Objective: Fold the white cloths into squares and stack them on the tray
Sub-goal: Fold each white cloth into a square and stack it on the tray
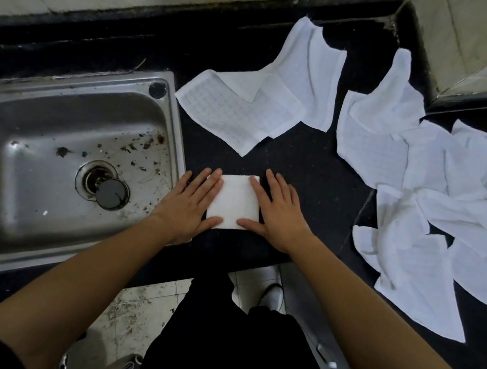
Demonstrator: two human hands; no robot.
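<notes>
Folded cloth [234, 202] — centre of tabletop [310, 175]; left hand [193, 205] and right hand [279, 211] press it, fingers straight, setting creases. Loose cloths [441, 207] — three o'clock, unfolded.

I can read no text, label, brand or number from here. The unfolded cloth [240, 111] just right of the sink [39, 122] carries a woven grid pattern only, and marks in the sink are stains.
</notes>
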